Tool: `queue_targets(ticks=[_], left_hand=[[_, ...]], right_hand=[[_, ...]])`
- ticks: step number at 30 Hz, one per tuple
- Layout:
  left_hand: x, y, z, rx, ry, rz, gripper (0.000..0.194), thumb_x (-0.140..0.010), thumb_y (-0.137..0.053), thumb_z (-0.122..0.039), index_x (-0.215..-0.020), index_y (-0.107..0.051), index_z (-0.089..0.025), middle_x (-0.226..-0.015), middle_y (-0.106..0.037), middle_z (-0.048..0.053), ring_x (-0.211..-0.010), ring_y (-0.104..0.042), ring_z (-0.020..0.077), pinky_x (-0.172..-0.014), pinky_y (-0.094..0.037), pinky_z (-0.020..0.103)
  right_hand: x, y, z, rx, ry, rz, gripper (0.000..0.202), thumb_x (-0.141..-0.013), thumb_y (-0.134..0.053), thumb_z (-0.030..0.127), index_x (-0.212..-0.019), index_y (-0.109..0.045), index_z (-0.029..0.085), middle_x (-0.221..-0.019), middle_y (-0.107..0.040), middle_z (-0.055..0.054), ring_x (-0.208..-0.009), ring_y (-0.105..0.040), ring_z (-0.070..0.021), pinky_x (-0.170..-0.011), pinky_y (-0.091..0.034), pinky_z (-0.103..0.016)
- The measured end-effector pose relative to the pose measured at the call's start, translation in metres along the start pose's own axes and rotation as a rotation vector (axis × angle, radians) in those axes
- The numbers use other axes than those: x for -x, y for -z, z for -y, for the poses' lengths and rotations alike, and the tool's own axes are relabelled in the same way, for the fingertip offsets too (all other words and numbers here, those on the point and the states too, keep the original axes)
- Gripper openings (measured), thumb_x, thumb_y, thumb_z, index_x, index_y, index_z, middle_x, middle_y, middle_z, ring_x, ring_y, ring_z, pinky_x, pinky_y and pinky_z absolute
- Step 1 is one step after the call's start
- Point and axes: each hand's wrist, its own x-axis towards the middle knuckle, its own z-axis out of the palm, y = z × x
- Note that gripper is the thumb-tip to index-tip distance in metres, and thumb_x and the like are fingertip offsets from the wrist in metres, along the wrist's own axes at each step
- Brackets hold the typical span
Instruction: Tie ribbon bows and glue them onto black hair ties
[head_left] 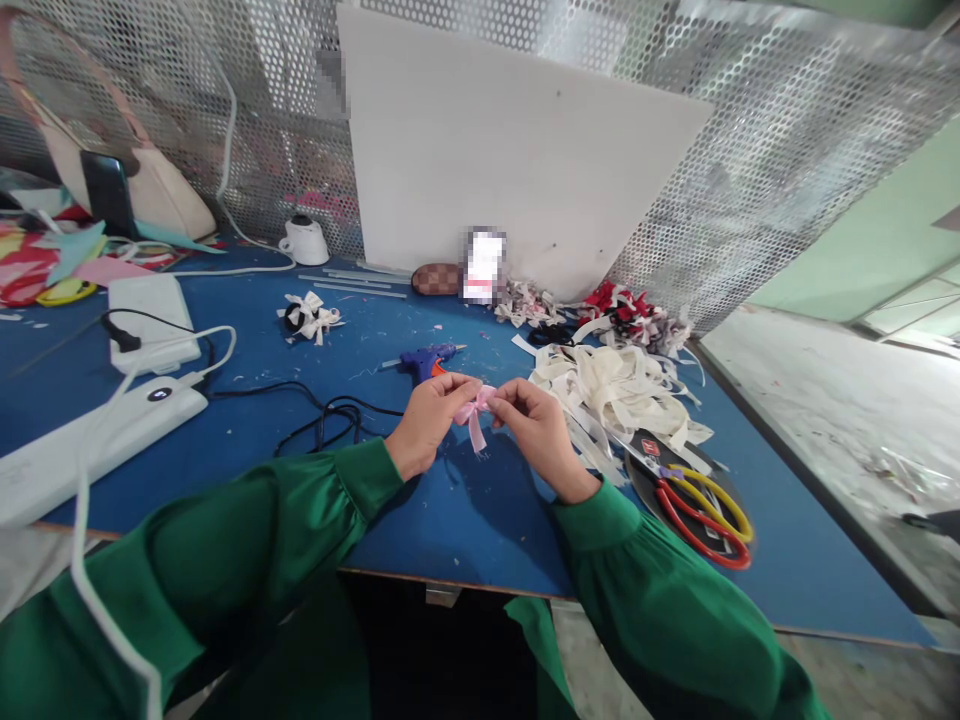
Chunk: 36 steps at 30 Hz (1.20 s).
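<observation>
A small pink ribbon bow [475,408] is held up between my two hands, over the front middle of the blue table. My left hand [431,418] pinches its left loop between thumb and fingers. On the other side, the fingertips of my right hand [536,425] close on the right loop. One pink tail hangs down below the knot. Just behind my left hand lies a blue glue gun [426,360] with an orange trigger, partly covered by the fingers. To the right of my right hand spreads a heap of cream ribbon strips [619,385].
Scissors [705,510] with red and yellow handles rest on a dark round disc at right. White power strips [112,440] and black cable are at left. Ribbon bow piles [630,315], a brown checked pouch [436,279] and a white board [510,140] stand at the back.
</observation>
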Motion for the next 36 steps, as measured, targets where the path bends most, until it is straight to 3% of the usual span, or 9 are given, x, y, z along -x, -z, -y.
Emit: queue_targets(ticks=[4,8,16,24,28,33,36], left_hand=[[-0.0008,0.0010,0.0023,-0.021,0.093,0.108,0.046,-0.070,-0.078,-0.059,-0.072,-0.068,-0.014,-0.063,-0.057,0.001,-0.058,-0.049,0.0107,-0.056,-0.042,0.025],[-0.0003,0.0020,0.0014,-0.028,0.150,0.117,0.046,-0.063,-0.084,-0.057,-0.073,-0.071,-0.013,-0.064,-0.057,0.000,-0.058,-0.048,0.0094,-0.056,-0.042,0.024],[-0.0009,0.0048,-0.0022,0.115,0.310,0.203,0.046,-0.062,-0.087,-0.050,-0.085,-0.072,-0.012,-0.070,-0.060,0.001,-0.061,-0.051,0.0101,-0.055,-0.040,0.023],[-0.0006,0.0017,0.0003,0.045,0.217,0.126,0.044,-0.061,-0.087,-0.048,-0.076,-0.066,-0.012,-0.063,-0.057,-0.002,-0.056,-0.051,0.0086,-0.056,-0.040,0.022],[0.0008,0.0001,0.0006,-0.019,0.111,0.094,0.045,-0.066,-0.083,-0.054,-0.069,-0.060,-0.014,-0.058,-0.055,-0.003,-0.054,-0.052,0.0095,-0.056,-0.041,0.024],[-0.0010,0.0002,0.0022,0.027,0.074,0.116,0.047,-0.069,-0.081,-0.055,-0.062,-0.054,-0.016,-0.052,-0.050,-0.004,-0.049,-0.049,0.0090,-0.053,-0.040,0.024],[-0.0028,0.0018,0.0020,0.073,0.117,0.134,0.045,-0.070,-0.081,-0.055,-0.068,-0.058,-0.016,-0.057,-0.053,-0.003,-0.053,-0.052,0.0095,-0.055,-0.042,0.024]], right_hand=[[-0.0001,-0.0006,0.0022,-0.039,0.012,-0.049,0.020,-0.086,-0.066,0.039,-0.078,-0.062,0.021,-0.068,-0.061,0.001,-0.063,-0.057,-0.0146,-0.062,-0.045,-0.029],[0.0007,-0.0010,0.0025,-0.032,0.016,-0.069,0.017,-0.086,-0.065,0.036,-0.080,-0.063,0.021,-0.069,-0.063,0.000,-0.064,-0.058,-0.0149,-0.062,-0.047,-0.029],[0.0011,0.0020,-0.0001,0.276,0.223,-0.091,0.011,-0.090,-0.058,0.027,-0.082,-0.062,0.021,-0.079,-0.064,-0.002,-0.076,-0.059,-0.0168,-0.071,-0.044,-0.030],[0.0048,-0.0014,0.0044,0.488,0.139,-0.041,0.011,-0.096,-0.046,0.030,-0.087,-0.049,0.025,-0.070,-0.059,0.001,-0.060,-0.053,-0.0174,-0.058,-0.034,-0.029],[0.0056,-0.0018,0.0040,0.507,0.199,-0.027,0.013,-0.097,-0.045,0.032,-0.086,-0.046,0.025,-0.072,-0.060,0.000,-0.060,-0.053,-0.0170,-0.058,-0.033,-0.029],[0.0061,-0.0017,0.0033,0.467,0.312,0.092,0.016,-0.099,-0.044,0.033,-0.086,-0.047,0.024,-0.077,-0.063,-0.001,-0.065,-0.057,-0.0168,-0.062,-0.038,-0.029],[0.0049,-0.0017,0.0015,0.399,0.281,0.004,0.015,-0.098,-0.045,0.031,-0.084,-0.046,0.024,-0.076,-0.061,0.000,-0.064,-0.056,-0.0157,-0.060,-0.038,-0.027]])
